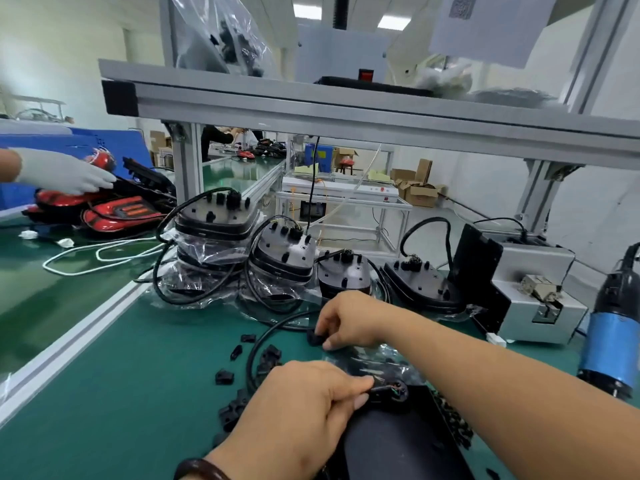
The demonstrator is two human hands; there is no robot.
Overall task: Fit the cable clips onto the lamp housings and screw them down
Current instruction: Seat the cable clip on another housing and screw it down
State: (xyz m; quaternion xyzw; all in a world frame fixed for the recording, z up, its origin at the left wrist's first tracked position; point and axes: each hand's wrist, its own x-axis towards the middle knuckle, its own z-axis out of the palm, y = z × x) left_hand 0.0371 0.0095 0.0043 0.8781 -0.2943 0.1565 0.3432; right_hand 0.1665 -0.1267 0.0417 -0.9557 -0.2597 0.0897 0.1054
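A black lamp housing [391, 441] lies at the bottom of the view on the green bench. My left hand [298, 407] rests on it and pinches the black cable end with its coloured wires [391, 391]. Farther out, my right hand [349, 322] pinches a small black cable clip [314, 338] against the mat. Several loose black clips [239, 379] are scattered left of my hands. A black cable [263, 336] loops between them.
Stacks of bagged lamp housings [221, 230] with cables stand behind my hands. A grey screw feeder [533, 299] and a blue-banded electric screwdriver [613, 330] are at the right. Another person's gloved hand [62, 171] touches red lamps [117, 213] at far left. An aluminium shelf frame [346, 112] spans overhead.
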